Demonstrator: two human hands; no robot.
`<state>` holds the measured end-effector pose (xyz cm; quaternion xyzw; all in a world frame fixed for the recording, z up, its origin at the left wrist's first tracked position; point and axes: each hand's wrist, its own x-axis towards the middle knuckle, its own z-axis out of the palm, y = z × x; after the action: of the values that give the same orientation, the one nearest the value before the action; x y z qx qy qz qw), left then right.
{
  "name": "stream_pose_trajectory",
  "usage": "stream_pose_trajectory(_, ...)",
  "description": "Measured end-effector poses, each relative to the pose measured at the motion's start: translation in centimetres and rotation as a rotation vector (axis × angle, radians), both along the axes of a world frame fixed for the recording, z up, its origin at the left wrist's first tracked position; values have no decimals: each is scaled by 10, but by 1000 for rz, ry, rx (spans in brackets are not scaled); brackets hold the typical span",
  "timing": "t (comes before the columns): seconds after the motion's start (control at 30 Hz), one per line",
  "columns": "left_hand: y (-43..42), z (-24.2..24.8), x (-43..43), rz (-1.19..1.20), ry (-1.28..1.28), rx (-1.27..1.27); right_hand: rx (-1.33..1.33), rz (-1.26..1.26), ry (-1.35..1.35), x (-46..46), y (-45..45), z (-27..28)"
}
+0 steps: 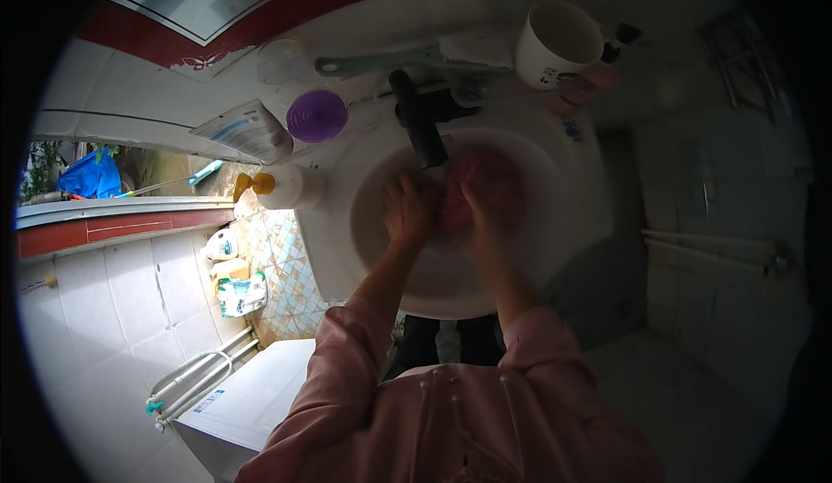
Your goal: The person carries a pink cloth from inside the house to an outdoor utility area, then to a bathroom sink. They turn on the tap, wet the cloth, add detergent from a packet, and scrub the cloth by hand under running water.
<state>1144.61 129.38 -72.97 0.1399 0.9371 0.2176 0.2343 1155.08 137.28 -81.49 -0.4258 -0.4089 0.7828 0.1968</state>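
Observation:
A white washbasin (422,294) lies in front of me, with a dark faucet (421,125) reaching over it. In the bowl, under and right of the faucet, is a pink cloth-like item (491,184), dim and blurred. My right hand (480,213) rests against its front left part, thumb on top; its fingers are mostly hidden. My left hand (409,208) is in the left half of the bowl, back up, fingers pointing towards the faucet. Its right edge lies close to the pink item; whether it grips any of it cannot be made out.
A pump bottle (292,187), a purple bristled disc (317,115), a pouch (250,133), a long-handled brush (383,60) and a white cup (559,44) stand or lie around the basin's left and back edges. A white appliance (260,385) is at lower left.

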Motion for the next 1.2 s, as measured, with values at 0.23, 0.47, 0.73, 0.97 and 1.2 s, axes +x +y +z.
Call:
stream_pose_trajectory(0.23, -45, -50, -9, -658, 448, -241, -206, -5, -193, -2, 8, 18)
stream_pose_trajectory(0.47, -22, -2, 51, -626, 274, 549, -1034, 389, 628, 10, 19, -9)
stream_pose_trajectory(0.73, 8, -8, 14, -164, 216, 408, -702, 237, 744, -22, -36, -28)
stream_pose_trajectory(0.97, -4, -73, 26, -311, 378, 272, -655, 113, 580, -3, -32, -40)
stream_pose_trajectory(1.2, -5, -10, -12, -233, 422, 91, -486, -195, -23, -6, -16, -35)
